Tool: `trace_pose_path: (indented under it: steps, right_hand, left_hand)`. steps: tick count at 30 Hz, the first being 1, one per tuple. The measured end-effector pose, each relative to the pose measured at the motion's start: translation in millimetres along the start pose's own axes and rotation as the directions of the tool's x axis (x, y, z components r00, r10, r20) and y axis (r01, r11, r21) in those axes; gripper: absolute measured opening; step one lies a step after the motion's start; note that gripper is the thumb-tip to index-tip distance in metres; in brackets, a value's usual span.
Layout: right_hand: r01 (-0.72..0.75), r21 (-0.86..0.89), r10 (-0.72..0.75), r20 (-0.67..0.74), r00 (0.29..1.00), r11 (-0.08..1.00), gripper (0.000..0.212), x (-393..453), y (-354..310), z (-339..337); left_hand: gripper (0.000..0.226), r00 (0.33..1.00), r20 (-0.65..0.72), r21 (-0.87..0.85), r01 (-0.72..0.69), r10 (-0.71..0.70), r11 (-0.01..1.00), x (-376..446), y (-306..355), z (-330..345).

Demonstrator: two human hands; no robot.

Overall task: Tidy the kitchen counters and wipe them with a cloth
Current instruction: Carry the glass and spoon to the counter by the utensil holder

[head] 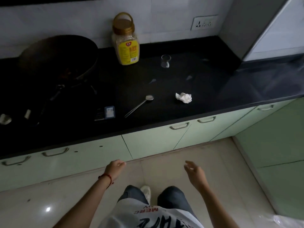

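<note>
A black kitchen counter (181, 112) runs across the view. On it lie a crumpled white tissue (184, 97), a metal spoon (139, 105), a small clear glass (165, 61) and a tall plastic jar (125, 40) with a gold lid and yellow label. A small blue box (109, 112) sits near the stove. My left hand (114, 168) hangs below the counter edge with fingers loosely curled, holding nothing. My right hand (195, 171) is out over the floor, fingers apart and empty. Both hands are well short of the counter.
A dark wok (57, 55) rests on the stove at the left, with stove knobs (5, 119) near the front. Pale green cabinet doors (148, 142) with metal handles sit under the counter. A wall socket (204, 23) is at the back. The counter turns a corner at the right.
</note>
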State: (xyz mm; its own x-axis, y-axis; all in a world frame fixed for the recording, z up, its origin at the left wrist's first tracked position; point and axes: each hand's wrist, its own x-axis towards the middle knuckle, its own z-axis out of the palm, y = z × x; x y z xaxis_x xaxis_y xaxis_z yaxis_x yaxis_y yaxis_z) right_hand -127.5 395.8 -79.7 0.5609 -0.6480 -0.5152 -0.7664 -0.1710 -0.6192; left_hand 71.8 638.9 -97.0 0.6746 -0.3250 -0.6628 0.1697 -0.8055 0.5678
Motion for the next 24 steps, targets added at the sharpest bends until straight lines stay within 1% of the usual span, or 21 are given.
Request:
trace_pose_path:
  steps: [2,4,7,10,13,15,17,19,20,22,24]
  right_hand:
    - [0.069,-0.004,-0.069,-0.023,0.997,0.998,0.030,17.8,-27.0,-9.9]
    - [0.184,-0.006,-0.184,-0.041,0.982,0.983,0.028,38.6,-60.1,-20.2]
    - [0.336,0.037,-0.332,-0.089,0.939,0.941,0.024,81.0,-114.3,-30.0]
    - [0.434,0.081,-0.431,-0.053,0.901,0.897,0.026,125.6,-165.2,-30.0]
    - [0.577,-0.044,-0.577,0.021,0.817,0.816,0.030,164.5,-209.6,-23.7]
    - [0.644,-0.154,-0.634,0.112,0.765,0.749,0.036,188.0,-230.8,-15.8]
    - [0.682,-0.257,-0.637,0.244,0.731,0.685,0.041,209.1,-243.9,-6.5]
    - [0.712,-0.383,-0.615,0.359,0.702,0.589,0.043,224.8,-248.5,0.6]
    - [0.727,-0.433,-0.623,0.382,0.683,0.532,0.041,229.6,-248.6,2.3]
    - [0.756,-0.470,-0.677,0.369,0.637,0.456,0.035,233.8,-246.2,2.7]
    - [0.785,-0.437,-0.728,0.340,0.596,0.439,0.030,233.9,-243.5,0.7]
  left_hand:
    - [0.018,1.000,-0.021,-0.031,-0.005,0.004,1.000,12.8,11.4,-1.5]
    - [0.020,0.999,-0.034,-0.061,0.009,-0.011,0.998,21.2,18.1,-1.3]
    - [0.019,0.993,-0.061,-0.153,0.092,-0.102,0.984,27.8,19.2,1.4]
    - [0.021,0.972,-0.114,-0.265,0.167,-0.203,0.950,27.3,13.2,6.2]
    - [0.018,0.948,-0.133,-0.372,0.222,-0.288,0.901,20.9,11.3,11.8]
    - [0.018,0.928,-0.145,-0.438,0.250,-0.343,0.863,14.6,13.6,14.9]
    - [0.017,0.904,-0.161,-0.511,0.266,-0.395,0.817,7.1,18.8,17.3]
    - [0.016,0.887,-0.177,-0.567,0.262,-0.426,0.781,0.7,25.9,19.5]
    - [0.017,0.880,-0.182,-0.580,0.264,-0.439,0.770,-0.5,27.6,20.7]
    - [0.023,0.869,-0.197,-0.590,0.264,-0.453,0.763,0.0,29.6,22.6]
    - [0.025,0.867,-0.217,-0.592,0.248,-0.448,0.767,-1.1,36.3,20.7]
